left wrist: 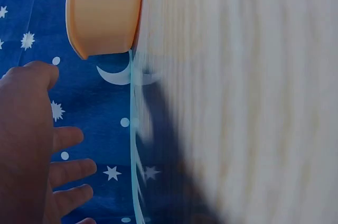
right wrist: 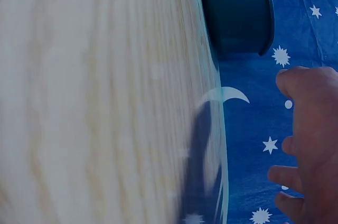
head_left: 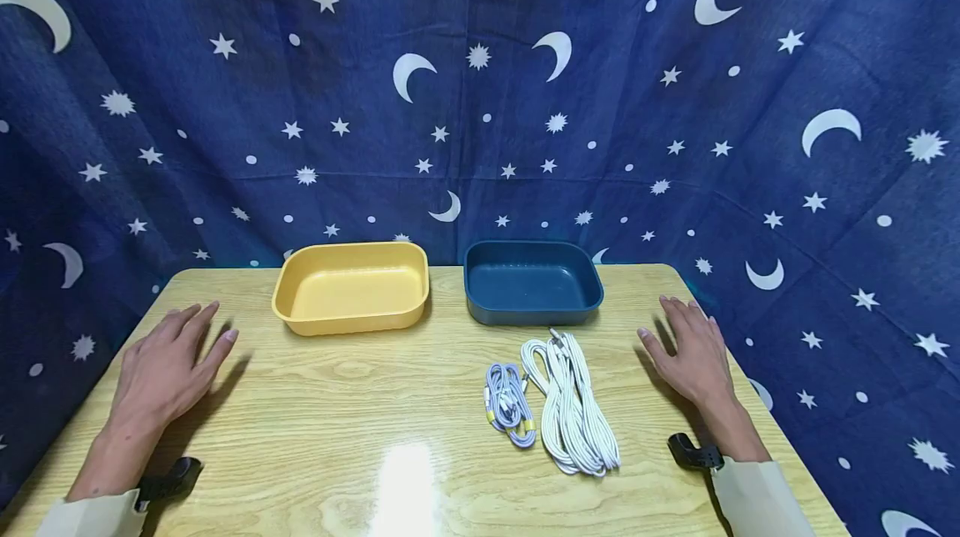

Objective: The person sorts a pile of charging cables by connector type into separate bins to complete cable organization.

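Note:
My left hand (head_left: 161, 370) hovers over the left side of the table, its fingers extended and holding nothing. A yellow bin (head_left: 350, 323) is the thing nearest to it, also seen in the left wrist view. On the opposite side my right hand (head_left: 693, 353) is spread with nothing in it. To its left lies a long bundle of white cable (head_left: 573, 412), folded into loops. Beside that bundle is a smaller coiled lavender cable (head_left: 510, 405) with yellow bands round it. Behind both cables stands a dark blue bin (head_left: 534, 316). Both bins look empty inside.
The light wood table (head_left: 315, 420) has a bright glare patch near its front edge. A blue curtain (head_left: 480, 103) with white moons and stars hangs behind and around the table. Each wrist wears a black strap; the left strap (head_left: 171, 480) sits by the cuff.

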Available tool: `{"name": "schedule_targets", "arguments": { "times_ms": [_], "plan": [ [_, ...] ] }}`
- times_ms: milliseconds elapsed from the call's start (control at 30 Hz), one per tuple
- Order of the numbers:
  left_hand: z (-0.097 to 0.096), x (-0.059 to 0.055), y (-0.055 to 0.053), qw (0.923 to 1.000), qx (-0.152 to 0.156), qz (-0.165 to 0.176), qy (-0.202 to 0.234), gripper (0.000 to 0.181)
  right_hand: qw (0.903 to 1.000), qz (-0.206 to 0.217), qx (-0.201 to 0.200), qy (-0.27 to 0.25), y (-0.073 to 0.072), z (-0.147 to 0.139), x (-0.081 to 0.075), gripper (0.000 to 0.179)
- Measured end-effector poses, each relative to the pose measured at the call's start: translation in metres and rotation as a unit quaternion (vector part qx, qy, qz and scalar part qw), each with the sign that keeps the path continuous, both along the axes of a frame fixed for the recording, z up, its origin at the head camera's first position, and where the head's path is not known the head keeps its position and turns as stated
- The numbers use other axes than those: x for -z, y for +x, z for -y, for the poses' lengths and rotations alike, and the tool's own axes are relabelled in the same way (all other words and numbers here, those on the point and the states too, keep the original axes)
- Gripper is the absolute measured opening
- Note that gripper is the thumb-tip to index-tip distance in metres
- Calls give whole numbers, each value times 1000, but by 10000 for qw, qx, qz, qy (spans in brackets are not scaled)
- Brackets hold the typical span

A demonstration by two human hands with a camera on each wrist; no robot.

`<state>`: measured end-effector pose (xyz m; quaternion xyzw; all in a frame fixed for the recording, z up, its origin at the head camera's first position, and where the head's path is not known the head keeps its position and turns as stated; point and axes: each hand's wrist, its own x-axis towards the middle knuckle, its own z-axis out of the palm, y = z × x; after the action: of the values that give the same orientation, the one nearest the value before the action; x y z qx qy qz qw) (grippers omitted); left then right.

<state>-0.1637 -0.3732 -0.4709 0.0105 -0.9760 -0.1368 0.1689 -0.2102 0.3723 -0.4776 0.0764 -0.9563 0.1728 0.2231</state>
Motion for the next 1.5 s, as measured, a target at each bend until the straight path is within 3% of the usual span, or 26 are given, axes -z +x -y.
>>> {"name": "schedule_targets", "arguments": {
  "times_ms": [267,767,1167,1500],
  "plan": [
    [0,0,-1,9993,115,-344,121,61,9999,-49,-36,-154,0,2,0,64],
    [-5,-5,-1,9996,91,-161,194,61,9991,-352,-163,-168,-2,6,-4,57],
    [-11,-8,-1,9997,73,-1,228,61,9992,-257,-198,-221,0,13,-8,54],
    [-18,-9,-1,9993,221,-135,256,55,9991,-216,-243,-255,2,18,-12,54]
  ]
}}
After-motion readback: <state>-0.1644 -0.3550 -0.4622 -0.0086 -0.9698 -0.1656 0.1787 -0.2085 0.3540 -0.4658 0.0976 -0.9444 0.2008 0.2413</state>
